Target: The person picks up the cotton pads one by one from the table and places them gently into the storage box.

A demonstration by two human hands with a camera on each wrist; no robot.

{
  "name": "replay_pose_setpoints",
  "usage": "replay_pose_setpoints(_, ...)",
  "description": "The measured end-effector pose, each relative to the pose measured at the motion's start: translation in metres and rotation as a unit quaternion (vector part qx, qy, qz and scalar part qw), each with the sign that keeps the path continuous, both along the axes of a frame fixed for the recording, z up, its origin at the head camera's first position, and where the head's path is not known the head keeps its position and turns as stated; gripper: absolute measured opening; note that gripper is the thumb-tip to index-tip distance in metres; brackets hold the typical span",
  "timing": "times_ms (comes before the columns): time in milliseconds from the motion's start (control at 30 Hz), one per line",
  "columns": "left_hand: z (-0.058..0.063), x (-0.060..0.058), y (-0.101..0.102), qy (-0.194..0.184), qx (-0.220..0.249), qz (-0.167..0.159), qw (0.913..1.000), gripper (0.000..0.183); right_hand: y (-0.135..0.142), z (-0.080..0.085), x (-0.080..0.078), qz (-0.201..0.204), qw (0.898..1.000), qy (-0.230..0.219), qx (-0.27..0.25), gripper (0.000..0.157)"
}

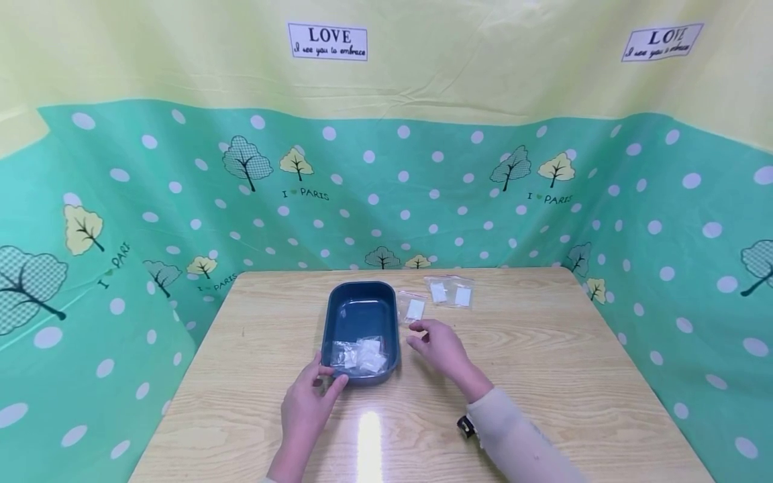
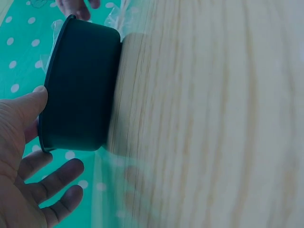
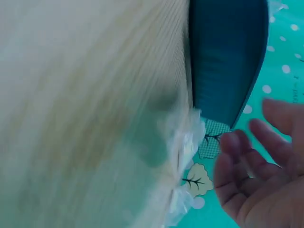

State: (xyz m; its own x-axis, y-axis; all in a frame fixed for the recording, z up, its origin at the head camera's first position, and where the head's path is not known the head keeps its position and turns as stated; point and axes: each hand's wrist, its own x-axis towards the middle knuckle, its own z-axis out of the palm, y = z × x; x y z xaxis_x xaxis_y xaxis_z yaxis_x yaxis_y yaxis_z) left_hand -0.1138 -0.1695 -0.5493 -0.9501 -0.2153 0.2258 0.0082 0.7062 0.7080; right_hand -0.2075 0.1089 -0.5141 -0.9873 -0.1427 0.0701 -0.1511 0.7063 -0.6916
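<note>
A dark blue rectangular tray (image 1: 360, 288) stands on the table, with several small clear zip bags (image 1: 368, 355) at its near end. My left hand (image 1: 306, 404) holds the tray's near left corner between thumb and index finger. In the left wrist view the other fingers (image 2: 59, 180) spread loosely below the rim. To the right of the tray my right hand (image 1: 441, 347) hovers with fingers loosely bent and holds nothing. Just beyond its fingertips lies a clear zip bag (image 1: 414, 308) with a white piece inside. The right wrist view shows the bags (image 3: 187, 142) blurred.
Two more zip bags with white pieces, a left one (image 1: 438, 291) and a right one (image 1: 462, 296), overlap farther back on the wooden table (image 1: 543, 362). A patterned green and yellow curtain (image 1: 423, 181) encloses the back and sides. A small black object (image 1: 466, 426) sits at the right cuff.
</note>
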Motion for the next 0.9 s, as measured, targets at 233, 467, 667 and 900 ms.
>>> replay_pose_setpoints(233,0.0,0.0,-0.001,0.0,0.001,0.002,1.0,0.028,0.001,-0.005,-0.016,0.049,0.987,0.032,0.151,0.042)
replay_pose_setpoints(467,-0.002,-0.001,0.0,-0.004,0.003,0.003,1.0,0.03,0.001,-0.005,-0.037,0.079,0.976,0.031,0.2,0.054)
replay_pose_setpoints(667,-0.001,-0.001,0.0,-0.004,0.001,0.005,1.0,0.03,0.001,-0.011,-0.048,0.074,0.969,0.006,0.238,0.057)
replay_pose_setpoints(900,-0.001,0.0,0.001,-0.005,0.004,0.005,1.0,0.031,0.0,-0.019,-0.046,0.092,0.958,0.026,0.269,0.042)
